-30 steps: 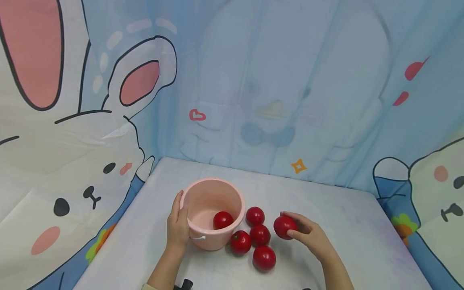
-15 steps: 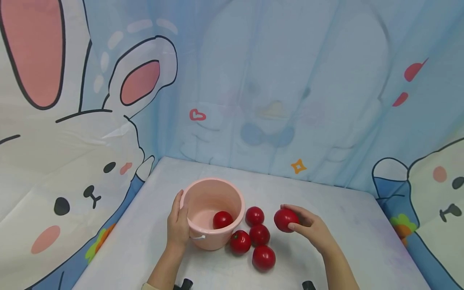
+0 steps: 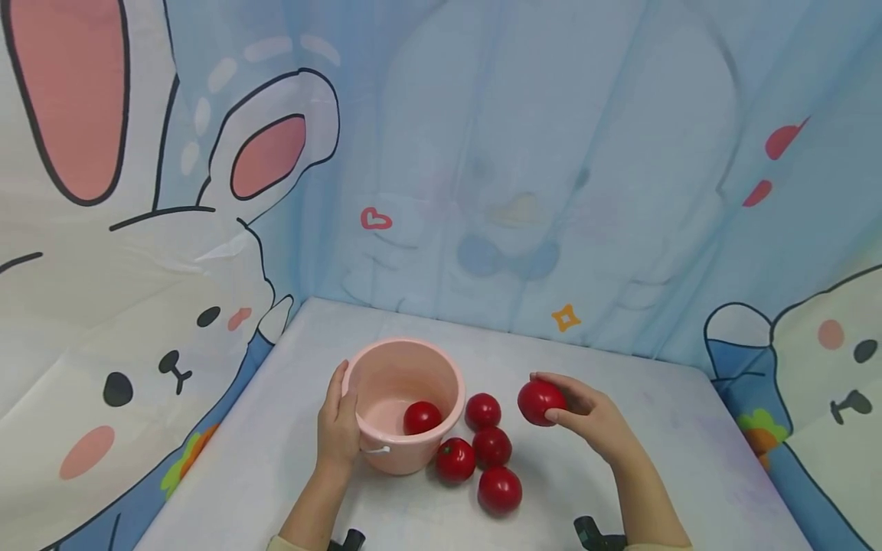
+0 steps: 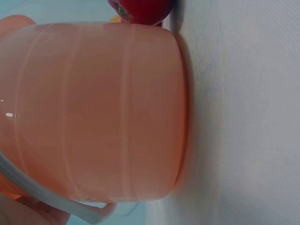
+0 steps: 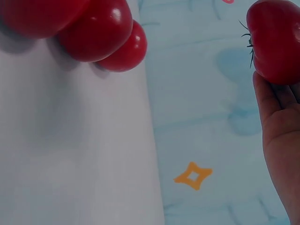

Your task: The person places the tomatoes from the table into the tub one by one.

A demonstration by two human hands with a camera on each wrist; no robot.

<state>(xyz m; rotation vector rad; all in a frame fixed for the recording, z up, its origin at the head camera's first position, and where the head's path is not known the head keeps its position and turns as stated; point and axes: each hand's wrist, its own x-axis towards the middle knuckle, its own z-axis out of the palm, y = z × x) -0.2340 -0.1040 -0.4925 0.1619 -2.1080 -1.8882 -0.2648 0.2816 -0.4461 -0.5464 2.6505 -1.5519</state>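
Observation:
A pink bucket (image 3: 406, 459) stands upright on the white table, one red tomato (image 3: 422, 418) lying inside it. My left hand (image 3: 338, 430) holds the bucket at its left rim, thumb on the near side; in the left wrist view, part of that hand (image 4: 28, 213) shows by the white handle (image 4: 51, 199). To the bucket's right, my right hand (image 3: 594, 417) grips another tomato (image 3: 540, 402) between thumb and fingers. The right wrist view shows this tomato (image 5: 276, 42) raised off the table, its dark stalk leaves facing left.
Several tomatoes (image 3: 499, 490) cluster on the table right of the bucket, the closest one (image 3: 455, 461) right by its wall. Behind the white table (image 3: 620, 383) hangs a blue curtain (image 3: 586, 252) with cartoon prints. Black wrist devices (image 3: 598, 536) show at the bottom edge.
My right hand has lifted the tomato, moving it up in the head view and slightly left at the end. The left hand and bucket have stayed in place.

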